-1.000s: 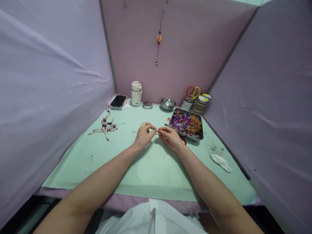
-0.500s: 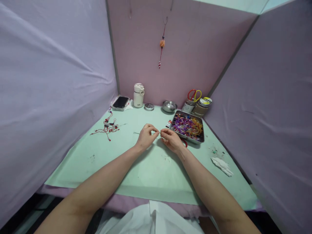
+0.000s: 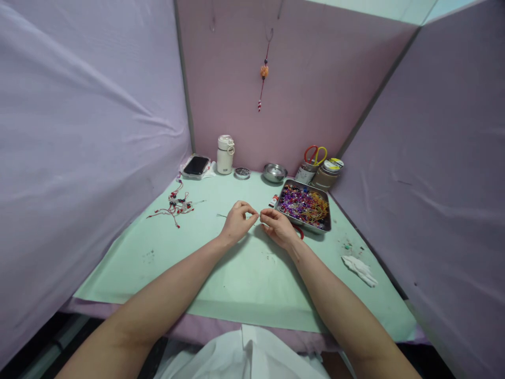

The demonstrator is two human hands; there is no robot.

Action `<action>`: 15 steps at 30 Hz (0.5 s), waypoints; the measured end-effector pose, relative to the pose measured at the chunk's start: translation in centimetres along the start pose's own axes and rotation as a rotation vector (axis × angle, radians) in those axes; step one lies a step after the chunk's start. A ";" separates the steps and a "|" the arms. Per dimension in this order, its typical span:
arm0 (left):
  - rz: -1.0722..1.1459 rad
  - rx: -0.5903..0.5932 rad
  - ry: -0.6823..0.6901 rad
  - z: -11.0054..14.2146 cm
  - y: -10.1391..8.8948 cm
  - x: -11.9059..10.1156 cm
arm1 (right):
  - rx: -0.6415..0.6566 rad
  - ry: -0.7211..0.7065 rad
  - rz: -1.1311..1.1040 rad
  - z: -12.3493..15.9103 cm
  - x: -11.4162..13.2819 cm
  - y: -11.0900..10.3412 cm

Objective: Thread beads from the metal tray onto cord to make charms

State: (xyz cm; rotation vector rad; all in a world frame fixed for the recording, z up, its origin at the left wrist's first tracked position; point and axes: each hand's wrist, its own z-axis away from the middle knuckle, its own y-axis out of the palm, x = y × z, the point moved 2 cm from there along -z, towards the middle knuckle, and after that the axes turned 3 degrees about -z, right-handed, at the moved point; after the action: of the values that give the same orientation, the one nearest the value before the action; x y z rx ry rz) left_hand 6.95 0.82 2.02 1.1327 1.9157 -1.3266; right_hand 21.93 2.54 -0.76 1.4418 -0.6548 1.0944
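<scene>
Over the middle of the green table cover (image 3: 244,279), my left hand (image 3: 238,222) is pinched closed, thumb against forefinger. My right hand (image 3: 277,226) faces it in a like pinch, the fingertips of both almost meeting. Whatever they hold is too small to make out. A thin dark wire-like piece (image 3: 221,215) lies just left of my left hand. Close beside my right hand stands a metal tray (image 3: 314,229) of purple beads (image 3: 296,202) and yellow cords (image 3: 316,207). A red handle (image 3: 300,232) shows partly from under the tray's near edge.
Red beaded cords (image 3: 173,206) lie on the left. Along the back are a phone (image 3: 197,165), a white bottle (image 3: 225,156), a round tin (image 3: 242,173), a metal bowl (image 3: 275,172) and jars (image 3: 325,176) with scissors (image 3: 315,154). A white cloth (image 3: 359,269) lies right; a beaded pendant (image 3: 264,71) hangs behind.
The view has shifted slightly, so everything sits a little lower and further right. Both hands keep their pinch, with a small gap now showing between their fingertips.
</scene>
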 end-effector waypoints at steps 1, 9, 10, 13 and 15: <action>0.001 0.000 -0.003 0.0 0.0 0.0 | 0.003 -0.003 0.001 0.0 0.0 0.0; 0.007 0.002 -0.003 0.0 0.0 0.0 | 0.008 -0.016 -0.003 0.0 0.0 0.1; 0.007 0.002 -0.005 0.0 0.0 -0.1 | 0.009 -0.020 0.002 0.0 0.0 0.1; 0.000 0.003 -0.012 0.1 -0.1 -0.2 | 0.008 -0.035 0.022 0.0 0.0 0.2; -0.005 0.005 -0.015 0.1 -0.1 -0.2 | 0.006 -0.041 0.036 0.1 0.1 0.2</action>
State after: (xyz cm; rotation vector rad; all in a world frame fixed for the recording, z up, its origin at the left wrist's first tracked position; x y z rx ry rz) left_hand 6.97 0.68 2.20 1.1179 1.9066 -1.3403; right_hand 21.78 2.44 -0.60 1.4658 -0.7095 1.0986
